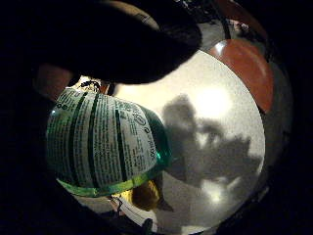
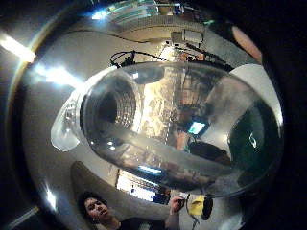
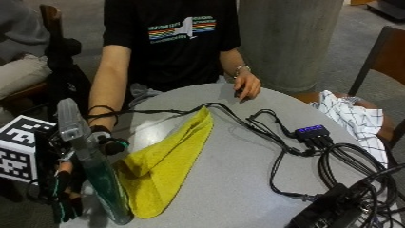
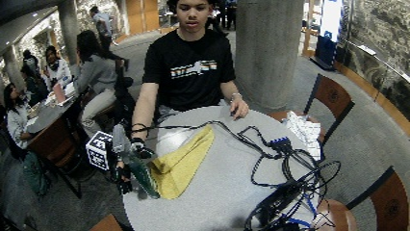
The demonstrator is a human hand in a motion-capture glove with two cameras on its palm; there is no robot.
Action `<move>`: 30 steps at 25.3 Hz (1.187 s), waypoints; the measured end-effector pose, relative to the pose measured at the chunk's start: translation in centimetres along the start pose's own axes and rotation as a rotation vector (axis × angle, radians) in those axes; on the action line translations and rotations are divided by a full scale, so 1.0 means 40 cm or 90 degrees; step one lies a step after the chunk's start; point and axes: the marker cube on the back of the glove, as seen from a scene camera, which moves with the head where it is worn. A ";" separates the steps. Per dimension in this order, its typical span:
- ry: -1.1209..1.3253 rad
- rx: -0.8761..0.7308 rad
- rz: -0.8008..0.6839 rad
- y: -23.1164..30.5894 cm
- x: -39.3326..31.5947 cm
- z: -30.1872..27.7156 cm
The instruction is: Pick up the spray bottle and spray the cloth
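At the table's left edge the gloved right hand (image 3: 70,183) grips the bottle (image 3: 95,175), tilted with its base near the table (image 3: 253,190). Beside it the cloth (image 3: 168,159) lies folded; spraying remains.

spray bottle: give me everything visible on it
The spray bottle is clear plastic holding green liquid, with a pale translucent trigger head at the top and a white printed label with dark green stripes. It is tilted, base near the table edge, beside the folded yellow cloth. The gloved right hand grips its body. Whether the base touches the table cannot be told.
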 end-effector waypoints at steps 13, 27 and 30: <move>-0.058 0.017 0.000 -0.070 0.000 0.042; -0.033 0.024 -0.080 0.014 -0.055 -0.042; -0.024 0.012 -0.086 0.078 -0.078 -0.087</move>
